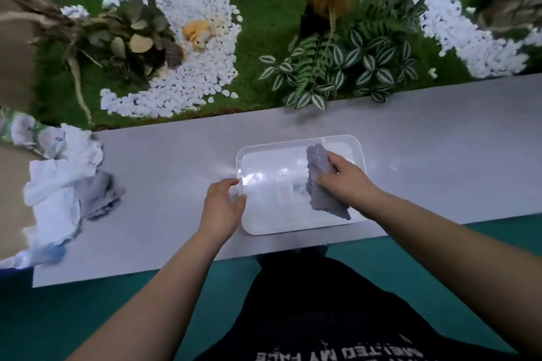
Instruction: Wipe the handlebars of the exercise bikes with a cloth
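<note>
Black shirt [308,316] at bottom edge. Left hand [221,208] grips the left rim of the clear tray [296,155], fingers curled. Right hand [346,182] pinches the grey cloth [318,182] over the tray's right side. Rag pile [67,190] well left of tray.

- The tray [299,143] lies on the ledge [440,161] between my hands.
- A pile of cloths [58,193] lies well left of my left hand [223,205].
- Plants [337,67] stand beyond my right hand [343,179].
</note>
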`<state>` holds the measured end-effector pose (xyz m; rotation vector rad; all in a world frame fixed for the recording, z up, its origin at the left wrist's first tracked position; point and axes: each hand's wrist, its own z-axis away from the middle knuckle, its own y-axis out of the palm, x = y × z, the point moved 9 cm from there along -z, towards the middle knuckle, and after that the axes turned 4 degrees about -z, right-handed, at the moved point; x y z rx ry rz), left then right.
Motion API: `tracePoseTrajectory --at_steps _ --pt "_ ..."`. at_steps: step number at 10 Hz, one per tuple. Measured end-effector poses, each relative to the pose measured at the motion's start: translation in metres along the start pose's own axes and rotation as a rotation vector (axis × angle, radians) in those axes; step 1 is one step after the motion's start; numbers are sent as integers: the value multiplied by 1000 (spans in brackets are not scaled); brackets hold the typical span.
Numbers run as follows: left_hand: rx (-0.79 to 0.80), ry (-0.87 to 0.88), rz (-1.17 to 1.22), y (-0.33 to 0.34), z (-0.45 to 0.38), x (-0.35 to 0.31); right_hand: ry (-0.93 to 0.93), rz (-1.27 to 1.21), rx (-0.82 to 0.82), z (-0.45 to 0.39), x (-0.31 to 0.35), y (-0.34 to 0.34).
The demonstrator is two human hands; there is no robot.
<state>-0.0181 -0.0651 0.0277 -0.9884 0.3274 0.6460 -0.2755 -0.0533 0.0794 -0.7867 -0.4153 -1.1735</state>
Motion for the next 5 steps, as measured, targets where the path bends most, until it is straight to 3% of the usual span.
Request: tracePoseTrajectory --at_steps 3,4,5 --pt "-25 -79 24 65 -51 50 30 -10 2 -97 -61 62" --pt "-31 -61 50 73 -54 52 6 56 29 -119 -77 84" --pt "-55 -66 37 72 -55 48 -20 223 -47 -131 -87 81"
